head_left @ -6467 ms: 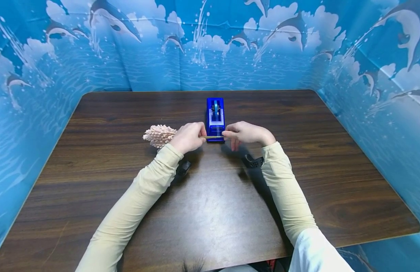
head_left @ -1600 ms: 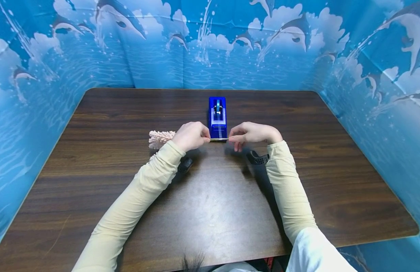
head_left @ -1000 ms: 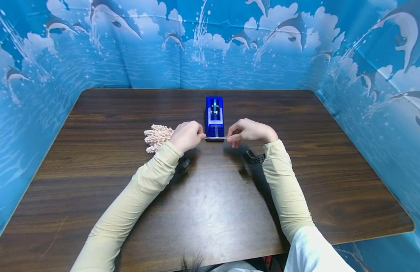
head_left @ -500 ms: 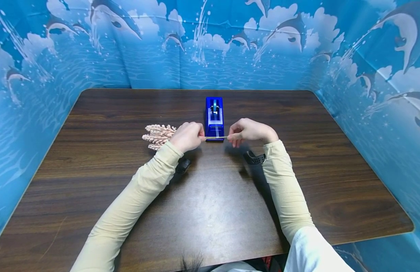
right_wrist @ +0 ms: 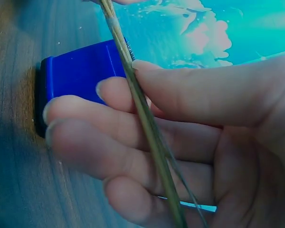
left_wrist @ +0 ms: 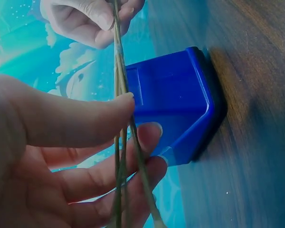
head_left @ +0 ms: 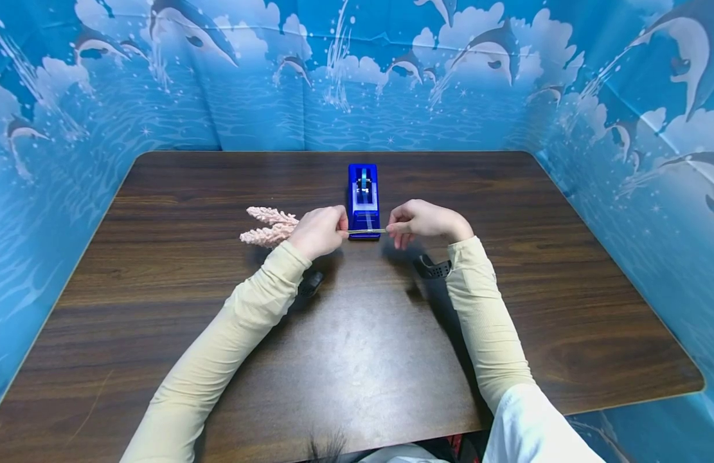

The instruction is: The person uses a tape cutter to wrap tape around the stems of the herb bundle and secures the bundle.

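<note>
A bunch of pale pink dried flowers (head_left: 268, 229) lies across the view, its heads sticking out left of my left hand (head_left: 319, 231). That hand pinches the thin brown stems (left_wrist: 119, 76) between thumb and fingers. At the other end, my right hand (head_left: 428, 220) pinches the same stems between thumb and index finger, its other fingers loosely bent. A pale shiny band, like clear tape, shows round the stems (right_wrist: 113, 23) between the hands. The stems stretch level over the front end of a blue tape dispenser (head_left: 364, 193); whether they touch it I cannot tell.
The dark wood table (head_left: 357, 360) spreads all round the hands. Black wrist-camera mounts (head_left: 432, 267) hang under both wrists. A blue curtain (head_left: 357, 77) with dolphins stands behind and beside the table.
The flower heads have turned, from a rounded clump to two separate sprays. My right hand has moved slightly right since the oldest frame, baring more stem. The dispenser stays in place.
</note>
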`<state>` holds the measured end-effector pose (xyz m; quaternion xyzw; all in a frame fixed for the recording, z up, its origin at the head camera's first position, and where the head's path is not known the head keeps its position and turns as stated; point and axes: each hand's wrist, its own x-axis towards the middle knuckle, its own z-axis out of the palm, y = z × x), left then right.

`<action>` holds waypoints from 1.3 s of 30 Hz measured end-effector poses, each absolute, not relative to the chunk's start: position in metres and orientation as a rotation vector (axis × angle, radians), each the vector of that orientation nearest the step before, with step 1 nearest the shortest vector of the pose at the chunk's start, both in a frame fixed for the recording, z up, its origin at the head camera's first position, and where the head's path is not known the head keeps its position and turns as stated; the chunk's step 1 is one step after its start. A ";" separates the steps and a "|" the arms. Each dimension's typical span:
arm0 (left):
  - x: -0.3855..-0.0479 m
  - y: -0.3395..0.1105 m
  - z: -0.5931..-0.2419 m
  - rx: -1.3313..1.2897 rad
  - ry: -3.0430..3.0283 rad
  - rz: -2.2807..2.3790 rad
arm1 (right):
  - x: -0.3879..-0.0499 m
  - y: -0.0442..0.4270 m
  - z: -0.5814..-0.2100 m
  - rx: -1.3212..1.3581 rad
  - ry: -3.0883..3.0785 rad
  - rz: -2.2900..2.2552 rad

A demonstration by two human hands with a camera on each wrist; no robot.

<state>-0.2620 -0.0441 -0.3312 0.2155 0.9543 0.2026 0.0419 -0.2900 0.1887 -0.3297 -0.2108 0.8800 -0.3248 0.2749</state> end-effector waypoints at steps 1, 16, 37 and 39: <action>-0.262 -0.044 -0.331 0.653 2.922 0.623 | -0.290 0.189 -0.330 -0.558 2.373 -0.876; -0.264 -0.043 -0.335 0.672 2.937 0.582 | -0.291 0.190 -0.331 -0.541 2.354 -0.899; -0.266 -0.045 -0.337 0.685 2.987 0.627 | -0.292 0.187 -0.330 -0.477 2.410 -0.916; -0.267 -0.045 -0.337 0.683 2.980 0.650 | -0.291 0.187 -0.330 -0.480 2.428 -0.908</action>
